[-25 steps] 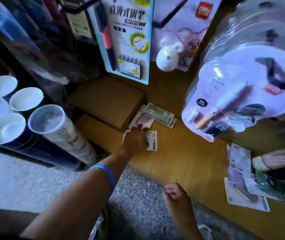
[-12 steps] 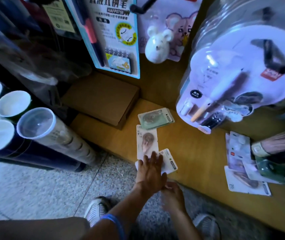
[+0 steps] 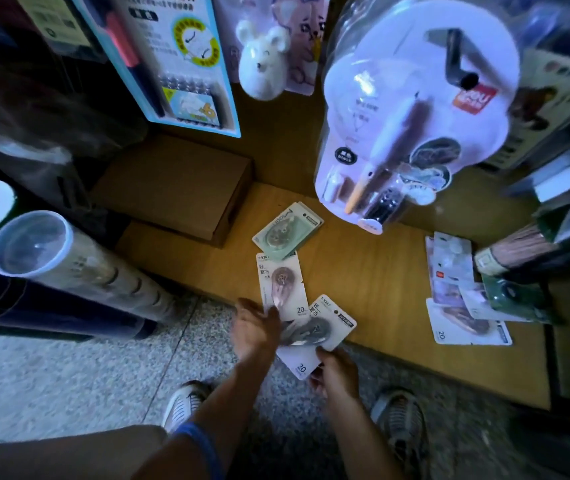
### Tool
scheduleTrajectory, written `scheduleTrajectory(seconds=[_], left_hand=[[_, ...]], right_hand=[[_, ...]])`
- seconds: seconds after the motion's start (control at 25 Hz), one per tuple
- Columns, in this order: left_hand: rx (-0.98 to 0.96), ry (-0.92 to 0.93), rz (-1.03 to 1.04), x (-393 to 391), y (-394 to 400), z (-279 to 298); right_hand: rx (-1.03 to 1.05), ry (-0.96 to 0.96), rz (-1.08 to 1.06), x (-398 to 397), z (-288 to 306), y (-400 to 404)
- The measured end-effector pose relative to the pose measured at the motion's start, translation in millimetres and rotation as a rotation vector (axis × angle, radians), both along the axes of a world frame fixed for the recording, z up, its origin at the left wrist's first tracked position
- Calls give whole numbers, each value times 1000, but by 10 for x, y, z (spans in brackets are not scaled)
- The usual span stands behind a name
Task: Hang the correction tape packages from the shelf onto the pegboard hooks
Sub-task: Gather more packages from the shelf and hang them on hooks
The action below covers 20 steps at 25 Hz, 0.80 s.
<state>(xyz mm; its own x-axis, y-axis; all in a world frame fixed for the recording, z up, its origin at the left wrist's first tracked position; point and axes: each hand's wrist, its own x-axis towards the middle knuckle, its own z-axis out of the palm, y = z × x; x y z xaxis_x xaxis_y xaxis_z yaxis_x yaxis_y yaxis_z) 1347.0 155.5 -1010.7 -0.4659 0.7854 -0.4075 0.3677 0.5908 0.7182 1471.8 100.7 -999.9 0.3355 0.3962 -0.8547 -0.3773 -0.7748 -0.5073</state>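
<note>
Three correction tape packages lie near the front edge of the low wooden shelf [image 3: 380,271]. A green one [image 3: 287,230] is farthest back. A pink one [image 3: 282,285] lies in front of it, and my left hand [image 3: 254,329] touches its lower end. A grey one [image 3: 314,336] hangs over the shelf edge; my right hand [image 3: 334,370] pinches its lower corner from below. More packages [image 3: 463,299] are piled at the right of the shelf.
A brown cardboard box [image 3: 176,188] sits at the shelf's back left. Hanging goods, a white blister pack [image 3: 411,109] and a blue pen card [image 3: 169,64], crowd the space above. Several tubes [image 3: 69,265] lean at left. Speckled floor and my shoes lie below.
My left hand has dragged the pink and grey packages from beside the box to the shelf's front edge. My right hand has come up and taken hold of the grey package's corner.
</note>
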Motion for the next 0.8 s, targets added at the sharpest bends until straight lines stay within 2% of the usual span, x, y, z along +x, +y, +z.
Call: scheduleTrajectory(seconds=[0.08, 0.12, 0.24, 0.36, 0.4, 0.52, 0.72, 0.8], left_hand=[[-19, -327, 280, -41, 59, -121], [-7, -410, 350, -54, 85, -175], [1, -563, 368, -26, 80, -149], [-122, -694, 272, -49, -20, 166], [-133, -686, 212, -76, -95, 292], [-69, -509, 30, -164, -431, 610], [80, -526, 13, -280, -993, 1258], [204, -490, -13, -218, -1146, 1584]], right_hand=[[50, -50, -25, 40, 2, -79], [94, -77, -24, 62, 22, -128], [233, -147, 22, 180, 89, -250], [290, -102, 44, 261, 363, -267], [302, -73, 26, 266, 465, -260], [370, 24, -28, 182, 792, -221], [533, 47, -93, -68, 1397, -358], [599, 77, -77, -109, 1618, -464]])
